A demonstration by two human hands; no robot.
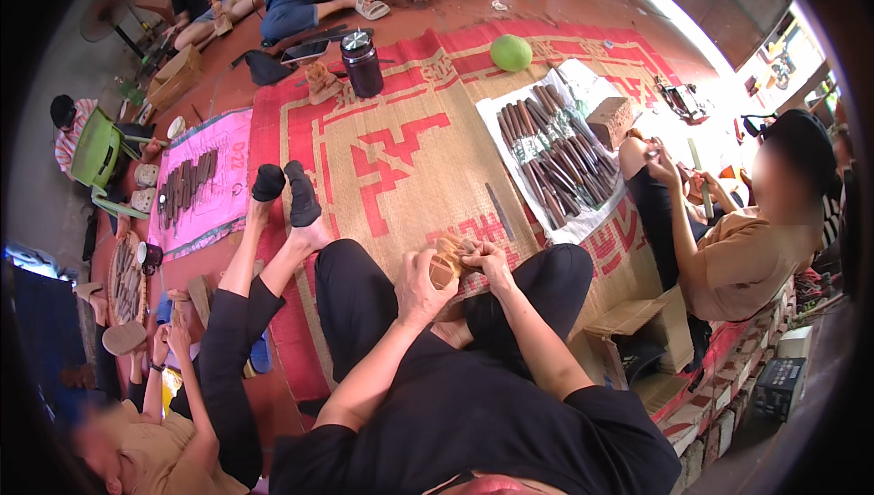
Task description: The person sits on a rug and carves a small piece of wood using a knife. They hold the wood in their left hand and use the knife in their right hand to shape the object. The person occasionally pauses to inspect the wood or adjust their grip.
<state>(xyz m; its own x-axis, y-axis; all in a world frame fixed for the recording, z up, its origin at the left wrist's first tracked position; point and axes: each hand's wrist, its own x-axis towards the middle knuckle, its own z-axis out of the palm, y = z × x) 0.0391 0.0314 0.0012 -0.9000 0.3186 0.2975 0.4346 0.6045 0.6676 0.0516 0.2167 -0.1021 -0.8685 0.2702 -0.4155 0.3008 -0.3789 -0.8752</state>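
Note:
Above my crossed legs, my left hand (422, 289) is wrapped round a small light-brown wooden carving (443, 269). The carving has a flat, pale end, and its finer shape is partly covered by my fingers. My right hand (492, 265) is closed, its fingertips pressed against the carving's right side. Whatever those fingertips pinch is too small to make out. Beyond my right knee, many dark-handled carving tools (557, 154) lie in rows on a white cloth (492, 116).
A patterned red and tan mat (419, 167) lies under me. On it stand a dark flask (362, 65), a small wooden figure (322, 82) and a green round fruit (511, 53). A cardboard box (669, 336) sits at right. Co-workers sit on both sides; one's socked feet (300, 195) reach near my left knee.

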